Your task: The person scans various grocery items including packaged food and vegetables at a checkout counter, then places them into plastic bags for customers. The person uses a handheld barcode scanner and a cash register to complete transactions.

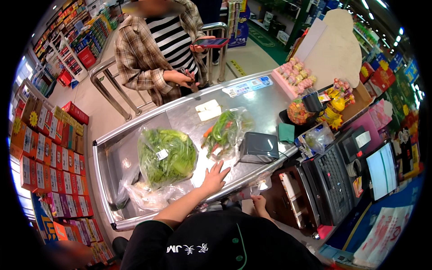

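My left hand [214,179] spreads its fingers over the metal checkout counter [182,118], between two bags of vegetables; whether it touches the surface I cannot tell. Below the counter's near edge, my right hand [259,203] pinches a clear plastic bag [261,184] with something pale inside. Leafy lettuce in a clear bag [168,155] lies left of my left hand and bears a small white label. Beyond the fingertips is a bag of green and red peppers [224,131]. Another clear bag [152,199] with pale contents lies near my left forearm.
A dark box-shaped scanner [259,147] stands at the counter's right, near a folded green cloth [286,132]. Further right are a keyboard [337,179] and a monitor [381,171]. Across the counter, a person [162,50] holds a phone [212,43] beside steel rails [111,84].
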A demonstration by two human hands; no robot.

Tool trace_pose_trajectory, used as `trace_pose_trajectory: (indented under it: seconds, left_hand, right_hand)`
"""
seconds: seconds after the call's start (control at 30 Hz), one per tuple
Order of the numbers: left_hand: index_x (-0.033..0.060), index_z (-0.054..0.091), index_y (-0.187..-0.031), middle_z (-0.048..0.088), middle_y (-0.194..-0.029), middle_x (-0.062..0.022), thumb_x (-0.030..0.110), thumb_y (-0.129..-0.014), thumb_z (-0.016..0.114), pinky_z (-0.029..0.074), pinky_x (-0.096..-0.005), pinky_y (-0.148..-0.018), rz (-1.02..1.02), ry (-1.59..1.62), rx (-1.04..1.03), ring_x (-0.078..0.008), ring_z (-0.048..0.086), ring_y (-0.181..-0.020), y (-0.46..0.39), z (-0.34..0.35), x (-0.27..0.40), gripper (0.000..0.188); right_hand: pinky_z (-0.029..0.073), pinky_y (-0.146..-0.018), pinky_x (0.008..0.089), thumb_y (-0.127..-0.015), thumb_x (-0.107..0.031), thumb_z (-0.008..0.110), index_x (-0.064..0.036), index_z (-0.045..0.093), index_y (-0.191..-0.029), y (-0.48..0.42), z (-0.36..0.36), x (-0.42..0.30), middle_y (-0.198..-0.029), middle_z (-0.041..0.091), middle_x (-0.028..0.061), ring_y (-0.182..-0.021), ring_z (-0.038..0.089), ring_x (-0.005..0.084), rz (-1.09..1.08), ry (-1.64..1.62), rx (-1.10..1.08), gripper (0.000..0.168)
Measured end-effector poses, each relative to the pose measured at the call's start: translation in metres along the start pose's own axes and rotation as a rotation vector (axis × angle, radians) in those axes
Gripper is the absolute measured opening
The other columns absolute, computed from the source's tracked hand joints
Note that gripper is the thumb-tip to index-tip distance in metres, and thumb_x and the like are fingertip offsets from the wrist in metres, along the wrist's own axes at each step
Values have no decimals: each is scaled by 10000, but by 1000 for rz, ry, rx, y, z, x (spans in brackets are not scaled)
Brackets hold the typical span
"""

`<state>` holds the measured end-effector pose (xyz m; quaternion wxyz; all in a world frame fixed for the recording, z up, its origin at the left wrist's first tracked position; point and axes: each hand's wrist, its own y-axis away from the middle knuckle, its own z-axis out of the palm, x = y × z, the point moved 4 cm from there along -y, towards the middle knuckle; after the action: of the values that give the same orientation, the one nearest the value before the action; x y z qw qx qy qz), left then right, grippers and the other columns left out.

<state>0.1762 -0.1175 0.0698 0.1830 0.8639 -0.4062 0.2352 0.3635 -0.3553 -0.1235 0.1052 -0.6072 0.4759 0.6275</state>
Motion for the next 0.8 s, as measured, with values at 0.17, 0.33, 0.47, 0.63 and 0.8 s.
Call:
trace_pose_trajectory:
  seconds: [0.17, 0.33, 0.47, 0.63, 0.8]
  left_hand:
    - [103, 432, -1302, 350, -1358, -214, 96, -757, 625, 302, -546, -1001, 48, 223, 493, -388, 391, -1217, -45, -56, 8, 579]
    - [94, 444, -1313, 291, -1429, -207, 170, -791, 619, 254, -534, -1047, 108, 95, 523, -371, 318, -1301, -153, -110, 21, 556]
    - [114, 409, -1361, 182, -1503, -161, 161, -833, 520, 174, -544, -1094, 16, -122, 120, -321, 213, -1378, -192, -70, 7, 542]
    - [122, 321, -1418, 72, -1540, -123, 74, -821, 463, 196, -476, -1110, -7, -302, 111, -287, 182, -1399, -185, -21, -5, 615]
    - [117, 312, -1422, 65, -1542, -121, 66, -818, 465, 255, -450, -1086, -5, -284, 52, -285, 178, -1399, -186, -30, -5, 626]
  right_hand:
    - [419, -498, 277, -717, -149, 769, -54, 562, -628, 6, -6, -8, -583, 553, 33, -530, 505, 118, 27, 161, 9, 245]
    - [441, -535, 289, -700, -149, 785, -34, 571, -635, 16, -10, -25, -598, 573, 45, -556, 518, 116, 118, 267, -2, 252]
    - [447, -547, 292, -696, -159, 791, -16, 589, -627, 21, -19, -41, -608, 590, 51, -571, 527, 112, 90, 443, -21, 257]
    - [456, -555, 294, -693, -194, 796, -17, 603, -625, 18, -32, -28, -611, 598, 44, -577, 520, 102, 63, 486, -56, 271]
    - [486, -621, 349, -645, -295, 823, -28, 616, -642, 19, -18, -44, -659, 629, 94, -628, 595, 184, 26, 645, -111, 338]
